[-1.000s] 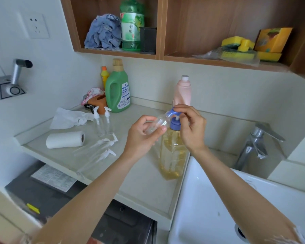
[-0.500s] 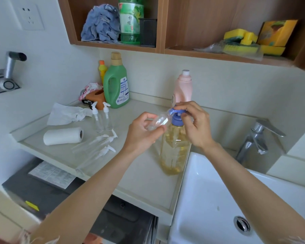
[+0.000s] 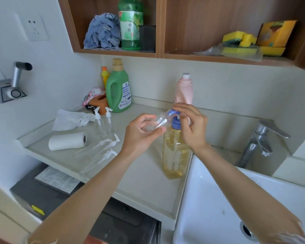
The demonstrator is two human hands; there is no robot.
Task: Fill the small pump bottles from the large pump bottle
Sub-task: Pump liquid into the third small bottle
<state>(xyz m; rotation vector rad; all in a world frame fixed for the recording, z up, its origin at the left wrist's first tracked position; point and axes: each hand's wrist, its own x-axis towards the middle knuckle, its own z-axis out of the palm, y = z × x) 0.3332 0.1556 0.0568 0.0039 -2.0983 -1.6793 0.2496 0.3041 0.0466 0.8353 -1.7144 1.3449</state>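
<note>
The left hand (image 3: pixel 142 133) grips a small clear bottle (image 3: pixel 156 122), tilted, its mouth at the blue pump (image 3: pixel 173 115) of the big bottle (image 3: pixel 174 152). The right hand (image 3: pixel 192 127) curls its fingers over that pump. The big bottle stands below both hands. Left of the left hand stand two small bottles (image 3: pixel 104 123); two more (image 3: pixel 97 152) lie nearer.
</note>
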